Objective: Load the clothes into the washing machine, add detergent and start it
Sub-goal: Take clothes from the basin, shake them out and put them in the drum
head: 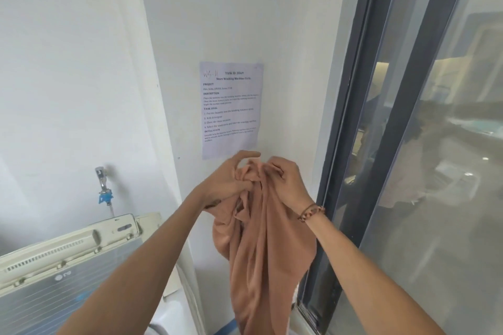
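White walls meet in a corner ahead of you, with a printed task sheet (232,109) stuck to the wall and a dark-framed sliding window (362,144) running down the right side. You've got both hands up in front of that sheet, bunching a peach-coloured cloth (261,247) between them. Your left hand (227,181) has its grip pinched into the top folds, index finger sticking out straight over the cloth, and your right hand (285,179) has its grip curled tight round the fabric right beside it, so the two hands are basically touching through the bunch. Rest of the cloth hangs down loose between your forearms, in the air and not in any machine. Beaded bracelet (311,211) sits on your right wrist. Down at lower left there's the raised lid of the washing machine (68,261), cream plastic with an LG logo, and a chrome tap (102,181) with a blue fitting on the wall just above it.
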